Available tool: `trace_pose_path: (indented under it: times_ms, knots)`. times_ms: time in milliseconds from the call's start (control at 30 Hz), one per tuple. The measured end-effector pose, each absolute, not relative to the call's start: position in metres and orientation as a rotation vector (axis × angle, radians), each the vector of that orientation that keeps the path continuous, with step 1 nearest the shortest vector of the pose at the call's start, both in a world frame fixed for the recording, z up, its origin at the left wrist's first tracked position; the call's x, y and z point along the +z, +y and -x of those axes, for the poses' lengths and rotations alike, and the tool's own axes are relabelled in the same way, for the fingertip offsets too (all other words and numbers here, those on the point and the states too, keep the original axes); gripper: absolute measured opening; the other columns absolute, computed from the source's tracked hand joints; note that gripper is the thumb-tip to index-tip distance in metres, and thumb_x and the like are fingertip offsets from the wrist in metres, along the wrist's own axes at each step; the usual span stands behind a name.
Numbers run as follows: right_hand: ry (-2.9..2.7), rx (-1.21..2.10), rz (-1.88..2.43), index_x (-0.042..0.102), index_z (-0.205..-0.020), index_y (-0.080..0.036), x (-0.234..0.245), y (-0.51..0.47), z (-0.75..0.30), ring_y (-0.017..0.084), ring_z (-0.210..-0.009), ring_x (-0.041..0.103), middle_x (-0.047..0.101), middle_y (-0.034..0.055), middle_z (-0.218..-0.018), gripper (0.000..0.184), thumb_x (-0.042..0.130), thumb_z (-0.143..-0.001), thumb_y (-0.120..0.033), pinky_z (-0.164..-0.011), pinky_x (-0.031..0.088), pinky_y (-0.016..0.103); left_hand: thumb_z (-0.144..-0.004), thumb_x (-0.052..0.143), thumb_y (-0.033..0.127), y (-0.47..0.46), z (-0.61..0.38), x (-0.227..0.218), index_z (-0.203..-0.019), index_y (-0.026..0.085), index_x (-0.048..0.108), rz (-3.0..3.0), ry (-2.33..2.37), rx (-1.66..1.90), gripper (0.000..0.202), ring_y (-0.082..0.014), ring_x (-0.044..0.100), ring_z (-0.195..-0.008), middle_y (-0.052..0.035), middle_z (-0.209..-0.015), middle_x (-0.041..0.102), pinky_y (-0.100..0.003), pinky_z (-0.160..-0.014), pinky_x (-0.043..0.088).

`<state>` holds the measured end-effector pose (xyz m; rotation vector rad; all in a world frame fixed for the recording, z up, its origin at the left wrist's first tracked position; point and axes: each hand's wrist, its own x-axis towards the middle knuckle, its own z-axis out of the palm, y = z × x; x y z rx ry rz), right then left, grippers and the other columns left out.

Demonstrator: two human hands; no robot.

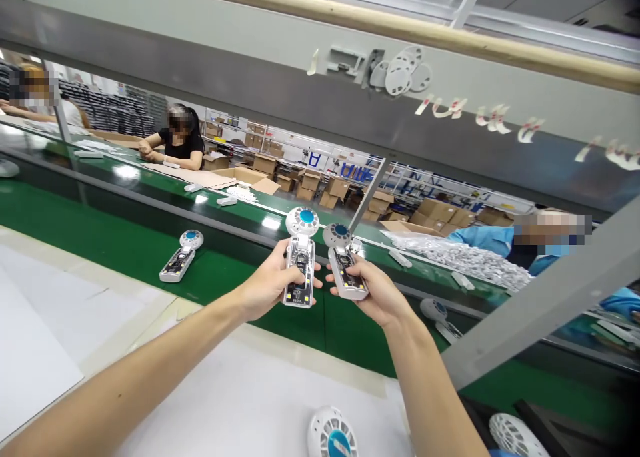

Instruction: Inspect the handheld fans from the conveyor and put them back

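Note:
My left hand point(274, 278) grips a small handheld fan point(300, 257) upright, its thumb on the clear front that shows a dark circuit board. This fan has a round white head with a blue centre. Just to its right, my right hand point(379, 289) holds a second handheld fan point(345, 264) of the same kind, tilted a little, with the thumb on its face. Both fans are held up over the green conveyor belt point(330, 327), close together but apart. Another handheld fan point(179, 260) lies on the belt to the left.
A fan with a blue centre point(334, 437) is on the white work surface point(260, 390) near me. One more fan point(440, 317) lies right, by a slanted metal post point(540, 297). Co-workers sit across the line, near cardboard boxes point(335, 190). A metal beam point(250, 77) crosses above.

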<state>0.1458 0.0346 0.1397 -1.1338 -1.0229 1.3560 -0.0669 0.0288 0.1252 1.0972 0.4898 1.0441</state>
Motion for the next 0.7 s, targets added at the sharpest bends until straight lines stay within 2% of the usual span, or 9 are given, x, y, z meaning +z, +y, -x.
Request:
trace_pose_path:
  times_ms: [133,233,400,567,700]
  knots:
    - [-1.198,1.194,1.043,0.041,-0.142,-0.027,0.146,0.022,-0.136,0.02,-0.077,0.071,0.068,0.0052,-0.106,0.072,0.06,-0.074,-0.013,-0.06,0.062,0.033,-0.075,0.064,0.009,0.025,0.076,0.137,-0.125,0.022,0.037,-1.154,0.45,1.118,0.058,-0.0217,0.07,-0.087,-0.008,-0.112,0.064,-0.035,-0.066,0.062]
    - [-1.287,1.085,0.958,0.031,-0.15,-0.034,0.153,0.01,-0.13,0.018,-0.074,0.07,0.066,0.0032,-0.112,0.085,0.064,-0.074,-0.017,-0.06,0.06,0.031,-0.076,0.066,0.011,0.019,0.082,0.148,-0.124,0.021,0.037,-1.187,0.443,1.147,0.057,-0.0207,0.07,-0.085,-0.0083,-0.111,0.064,-0.033,-0.065,0.062]
    - [-1.384,1.038,0.875,0.025,-0.154,-0.035,0.159,-0.005,-0.121,0.017,-0.071,0.069,0.067,0.0035,-0.109,0.086,0.063,-0.079,-0.019,-0.061,0.058,0.032,-0.077,0.067,0.013,0.012,0.089,0.159,-0.124,0.022,0.035,-1.25,0.402,1.185,0.058,-0.0194,0.07,-0.081,-0.0062,-0.108,0.064,-0.031,-0.063,0.06]
    - [-1.439,1.016,0.83,0.028,-0.15,-0.034,0.157,-0.007,-0.117,0.017,-0.068,0.068,0.065,0.0034,-0.108,0.08,0.061,-0.079,-0.018,-0.059,0.058,0.033,-0.076,0.067,0.013,0.01,0.088,0.16,-0.123,0.022,0.034,-1.272,0.39,1.192,0.058,-0.0199,0.071,-0.083,-0.0062,-0.108,0.066,-0.032,-0.065,0.06]
    - [-1.419,0.997,0.837,0.03,-0.148,-0.034,0.159,-0.011,-0.113,0.017,-0.074,0.068,0.063,0.0038,-0.112,0.078,0.061,-0.078,-0.018,-0.059,0.058,0.032,-0.076,0.066,0.014,0.011,0.086,0.157,-0.123,0.023,0.034,-1.271,0.375,1.185,0.058,-0.0204,0.07,-0.086,-0.0069,-0.111,0.066,-0.033,-0.068,0.06]
